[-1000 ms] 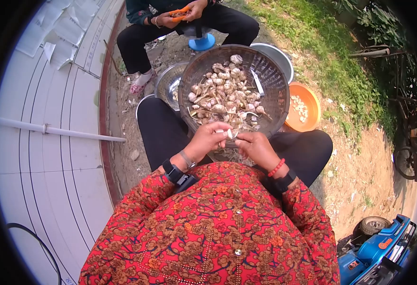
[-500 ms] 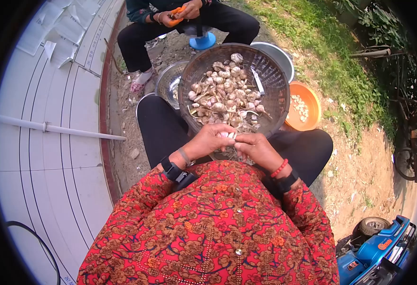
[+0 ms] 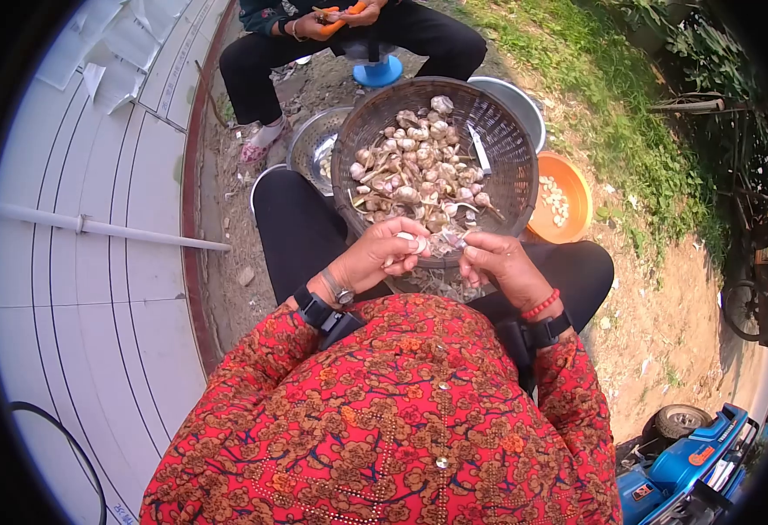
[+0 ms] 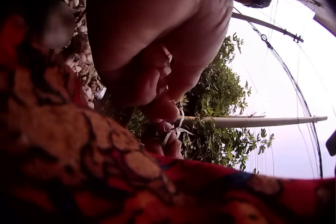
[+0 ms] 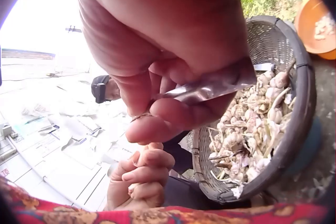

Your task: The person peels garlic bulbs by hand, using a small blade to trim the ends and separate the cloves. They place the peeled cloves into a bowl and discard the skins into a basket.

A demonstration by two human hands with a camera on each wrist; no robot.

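Observation:
My left hand (image 3: 368,260) holds white garlic cloves (image 3: 421,245) in its curled fingers, over the near rim of the wicker basket (image 3: 524,188). Just to the right, my right hand (image 3: 502,264) is apart from it, thumb and forefinger pinched at a thin scrap of skin. A small knife with a shiny metal blade (image 5: 210,90) lies gripped in the right hand's fingers, as the right wrist view shows; its handle is hidden. Whole garlic bulbs (image 3: 410,166) with dry stalks fill much of the basket. In the left wrist view the left hand (image 4: 152,40) is dark and its cloves mostly hidden.
A white-handled cutter (image 3: 479,149) lies inside the basket. To its right stands an orange basin (image 3: 576,188) with peeled cloves; a metal basin (image 3: 533,118) and a perforated metal bowl (image 3: 303,144) sit behind. Opposite, another person (image 3: 253,74) sits holding something orange.
My hands were together at the garlic; the right hand has drawn away to the right, opening a gap. The left hand keeps its cloves.

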